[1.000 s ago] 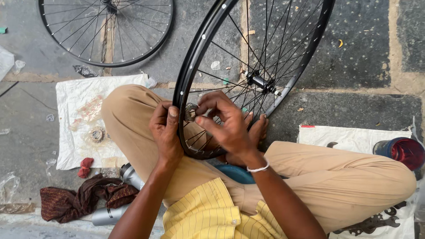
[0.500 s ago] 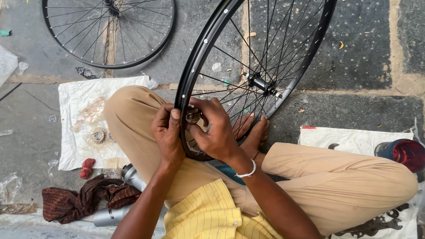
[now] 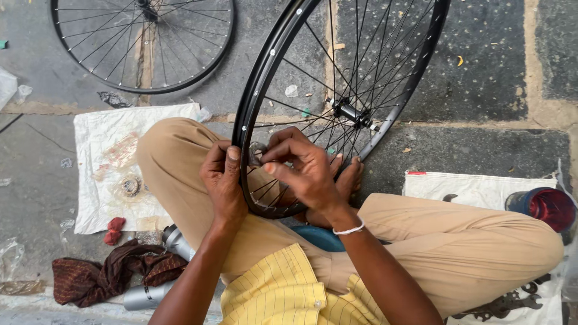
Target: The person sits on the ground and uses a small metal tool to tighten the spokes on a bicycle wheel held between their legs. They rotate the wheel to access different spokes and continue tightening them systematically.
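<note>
We see the left hand (image 3: 224, 180) closed around the rim of the black spoked wheel (image 3: 265, 78), thumb up against the rim's outer face, fingers wrapped to the inside. The right hand (image 3: 304, 171) sits just inside that rim, fingers bent and pinched together near a small grey object at the rim; we cannot tell exactly what it pinches, though the fingertips meet close to the spoke ends there. A white band (image 3: 349, 229) circles the right wrist.

The wheel stands tilted, its lower edge resting between the person's crossed legs in tan trousers (image 3: 457, 241), its hub (image 3: 349, 112) up and to the right of the hands. A bare foot (image 3: 351, 180) shows through the spokes just right of the right hand. A blue object (image 3: 322, 239) lies under the wheel's lower edge, against the yellow striped shirt (image 3: 277, 295).

Left of the wheel a white cloth (image 3: 99, 156) lies on the stone floor, with a small round metal part (image 3: 129, 185) on it and a red scrap (image 3: 113, 230) at its lower edge. Below that lie a dark brown rag (image 3: 114, 274) and a grey metal cylinder (image 3: 144, 296). Beyond the cloth, up and left of the wheel, a second spoked wheel (image 3: 144, 42) lies flat. Right of the wheel, another white cloth (image 3: 475, 188) carries a red and blue tin (image 3: 545, 207).
</note>
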